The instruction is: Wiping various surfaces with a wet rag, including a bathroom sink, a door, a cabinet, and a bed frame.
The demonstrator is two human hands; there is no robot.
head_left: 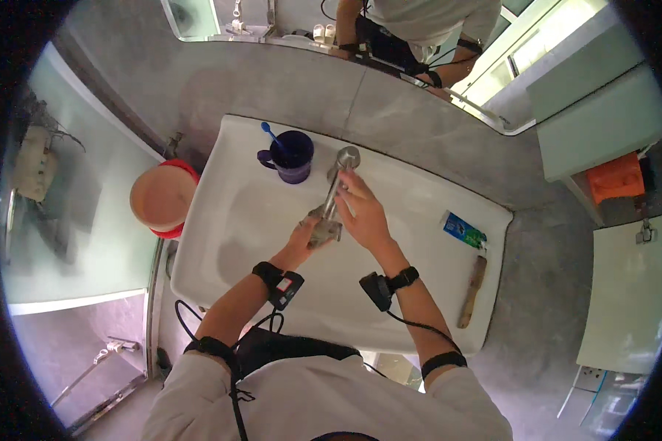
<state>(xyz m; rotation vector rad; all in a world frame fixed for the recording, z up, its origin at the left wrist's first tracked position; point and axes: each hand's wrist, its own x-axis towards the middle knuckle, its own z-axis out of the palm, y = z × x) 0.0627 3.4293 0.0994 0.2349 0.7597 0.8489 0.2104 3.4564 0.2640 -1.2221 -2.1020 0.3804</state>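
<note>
In my left hand is a clear, see-through cup-like vessel, held under the end of the metal faucet. My fingers wrap round its left side; its exact shape is hard to make out. My right hand is at the right of the faucet's spout, fingers stretched out and slightly apart, the fingertips at or against the metal. Whether they touch it I cannot tell. Behind my left hand, a dark blue mug stands on the sink's back ledge with a blue toothbrush leaning in it.
The white sink spans the middle. On its right rim lie a blue-green toothpaste tube and a brown, flat-handled object. Red and pinkish basins sit at the left. A mirror hangs behind, and a cabinet juts out at right.
</note>
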